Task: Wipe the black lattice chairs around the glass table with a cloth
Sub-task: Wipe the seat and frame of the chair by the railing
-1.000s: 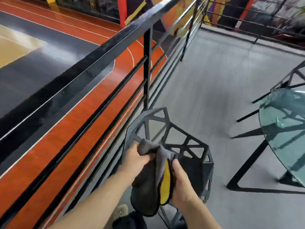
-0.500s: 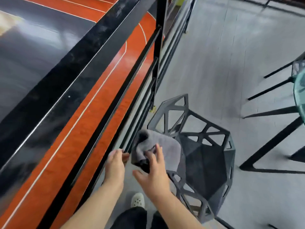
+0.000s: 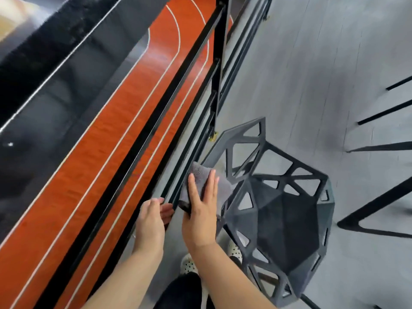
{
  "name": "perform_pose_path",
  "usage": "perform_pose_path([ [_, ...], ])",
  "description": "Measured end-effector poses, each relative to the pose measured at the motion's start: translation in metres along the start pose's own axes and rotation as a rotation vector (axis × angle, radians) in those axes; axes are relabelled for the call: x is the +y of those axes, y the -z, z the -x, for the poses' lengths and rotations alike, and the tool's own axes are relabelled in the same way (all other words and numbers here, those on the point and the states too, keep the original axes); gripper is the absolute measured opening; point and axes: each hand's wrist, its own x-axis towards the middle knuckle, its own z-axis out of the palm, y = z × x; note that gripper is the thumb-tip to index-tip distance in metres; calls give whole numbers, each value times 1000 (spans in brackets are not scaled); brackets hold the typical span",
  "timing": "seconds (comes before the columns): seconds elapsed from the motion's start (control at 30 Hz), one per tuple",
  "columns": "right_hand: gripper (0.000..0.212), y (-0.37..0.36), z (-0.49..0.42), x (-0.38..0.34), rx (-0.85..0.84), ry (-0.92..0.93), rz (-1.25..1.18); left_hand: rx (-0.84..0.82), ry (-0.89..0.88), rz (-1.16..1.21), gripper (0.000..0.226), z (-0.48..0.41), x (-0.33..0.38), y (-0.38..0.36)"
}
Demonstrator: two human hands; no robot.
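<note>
A black railing (image 3: pixel 133 152) runs down the left of the frame. Right of it, lower right, stands the black lattice chair (image 3: pixel 287 221): stiff, likely light, so bracing its back rim seems wise. The soft grey cloth (image 3: pixel 199 171) lies folded on that rim, the right hand (image 3: pixel 200 219) pressing it with straight fingers; the left hand (image 3: pixel 149 221) hangs relaxed, empty. No containers show

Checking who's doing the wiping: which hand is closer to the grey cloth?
Right. The right hand presses flat on the cloth draped over the edge of the chair; the left hand hangs just left of it, by the railing, not touching.
</note>
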Motion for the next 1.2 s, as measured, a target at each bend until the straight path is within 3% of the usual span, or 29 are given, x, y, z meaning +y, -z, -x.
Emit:
perform_pose_path([
  [0.13, 92, 2, -17, 10, 14, 93, -121, 9, 27, 37, 28, -5, 3, -24],
  [0.3, 29, 9, -61, 20, 11, 228, -200, 19, 107, 134, 33, -26, 1, -50],
  [0.37, 21, 12, -85, 25, 17, 288, -199, -97, 176, 170, 44, -32, -1, -60],
  [0.5, 25, 25, -139, 34, 19, 389, -132, -276, 200, -8, 73, -47, -12, -75],
  [0.6, 31, 35, -178, 39, 32, 442, -66, -299, 195, -88, 48, -53, -4, -83],
  [0.7, 28, 43, -211, 49, 85, 474, 12, -332, 95, -136, 48, -56, 8, -92],
  [0.97, 27, 81, -277, 79, 294, 179, 80, -339, -30, -256, 32, -46, 8, -90],
  [1.2, 31, 79, -267, 65, 325, 47, -57, -328, 58, -310, 52, -48, 65, -104],
])
